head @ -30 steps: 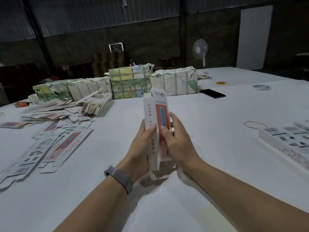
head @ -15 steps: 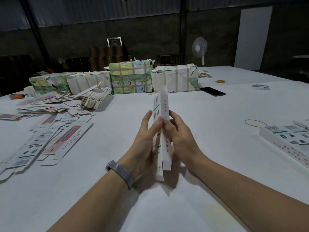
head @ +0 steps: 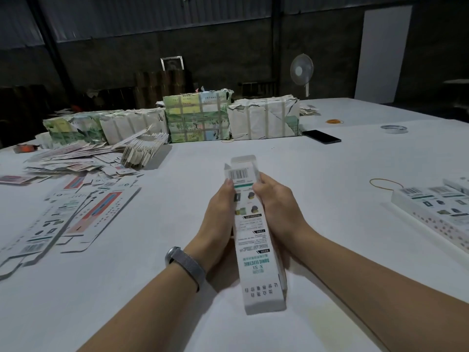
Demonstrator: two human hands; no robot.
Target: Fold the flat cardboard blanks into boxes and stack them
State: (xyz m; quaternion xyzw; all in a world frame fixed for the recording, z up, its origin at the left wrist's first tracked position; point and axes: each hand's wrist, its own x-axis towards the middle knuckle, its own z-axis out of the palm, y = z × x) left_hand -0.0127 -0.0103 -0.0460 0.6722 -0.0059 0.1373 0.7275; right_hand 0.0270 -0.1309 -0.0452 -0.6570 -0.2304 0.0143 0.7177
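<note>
A long, narrow white cardboard box was held above the middle of the white table, its length running away from the person, the printed back panel with barcode and small product pictures facing up. Its far end stood open, with a tuck flap raised and a small dust flap at each side. The left hand gripped the box's left edge, thumb curled onto the top panel near the barcode and the other fingers hidden beneath. The right hand gripped the right edge, fingers curled round it near the open end. A grey mesh-band watch sat on the left wrist.

To the left, flat printed cardboard blanks lay overlapping on the table, with die-cut tabs at their ends and a red-orange panel on some. Beyond them was a looser heap of blanks, some fanned on edge. Along the table's far side stood paper-wrapped bundles, torn at the top and banded with tape. At the right edge, finished boxes lay side by side, a thin rubber band loop near them. Farther back lay a dark smartphone, a tape roll and an orange ring-shaped object. A pedestal fan stood behind the table.
</note>
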